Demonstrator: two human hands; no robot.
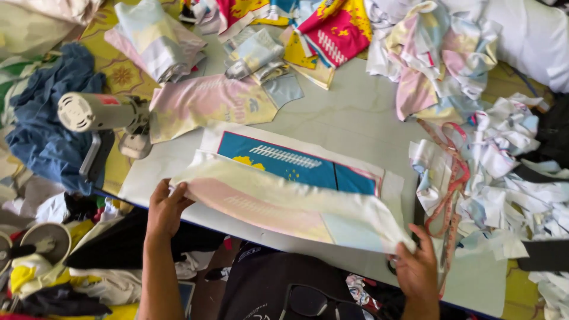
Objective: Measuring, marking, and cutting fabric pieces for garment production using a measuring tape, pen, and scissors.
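Head view: your left hand [164,208] and right hand [416,268] each pinch an end of the pastel fabric panel [284,204], stretched over the blue printed piece [296,166] on the table [355,112]. Laying-down step; next needs edges squared.

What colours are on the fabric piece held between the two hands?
The fabric piece is pastel: pale yellow, pink and light blue, shown in the head view.
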